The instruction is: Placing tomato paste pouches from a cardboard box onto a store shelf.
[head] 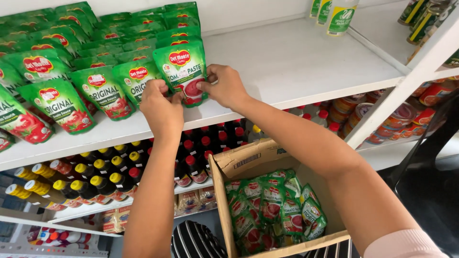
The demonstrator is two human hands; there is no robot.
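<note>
**Two hands set a green pouch at the front of a store shelf**

Seen from above, a white shelf [296,62] runs across the view. Its left half is packed with rows of green stand-up sauce pouches [62,102], leaning back one behind another so their fronts face out — too many to count exactly, though about six stand along the front edge.

The left hand [160,107] pinches the lower left edge of one green pouch [184,71], fingers curled closed on it. The right hand [224,86] grips its lower right edge, thumb and fingers closed on the pouch. This pouch stands upright at the right end of the front row, at the shelf's lip, apparently being squared up beside its neighbours.

To the right the same shelf is bare, apart from three pale bottles [334,12] at the back.

Below, a second shelf holds dark bottles with yellow and red caps [114,167], dozens of them. Lower right, an open cardboard box [248,160] holds more green pouches lying loose — roughly ten. Stacked cans [397,117] sit on shelves at far right.
</note>
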